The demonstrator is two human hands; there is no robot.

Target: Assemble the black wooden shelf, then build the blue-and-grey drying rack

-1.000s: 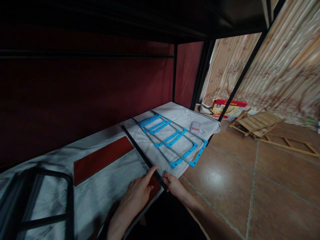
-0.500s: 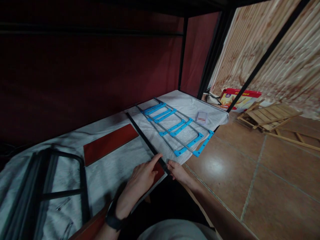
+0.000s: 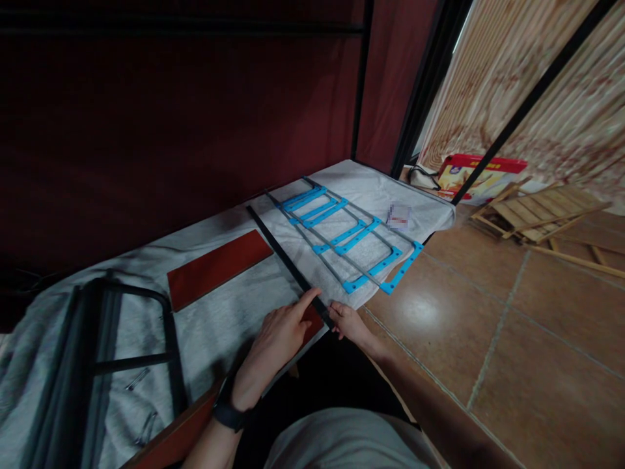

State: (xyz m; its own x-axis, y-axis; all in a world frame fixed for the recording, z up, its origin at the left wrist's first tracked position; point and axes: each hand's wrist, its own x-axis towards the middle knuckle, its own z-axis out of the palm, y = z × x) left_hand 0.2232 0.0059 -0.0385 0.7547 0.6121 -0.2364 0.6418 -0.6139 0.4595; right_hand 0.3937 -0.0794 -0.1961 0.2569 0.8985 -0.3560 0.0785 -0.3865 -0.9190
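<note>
A long black metal bar (image 3: 286, 257) lies slantwise over the pale cloth-covered surface, its near end by my lap. My left hand (image 3: 278, 335), with a dark band on the wrist, grips the bar near that end, index finger stretched over it and thumb on the near side. On the other side, my right hand (image 3: 347, 322) is closed with its fingertips pinched against the bar's end. Whatever sits between those fingertips is too small to make out. Part of a red-brown board (image 3: 314, 324) shows beneath the bar and left hand.
Beyond the bar lie blue-and-grey frames (image 3: 336, 228) and a small clear packet (image 3: 398, 217). A red-brown panel (image 3: 219, 268) and black metal frame (image 3: 168, 345) lie to the left. Black posts (image 3: 532, 104) rise around the surface. Folded wooden furniture (image 3: 547, 212) and a red-yellow box (image 3: 481, 177) rest on the tiled floor.
The view has tilted down a little, so the scene sits slightly higher and further right. Both hands keep nearly the same place on the bar.
</note>
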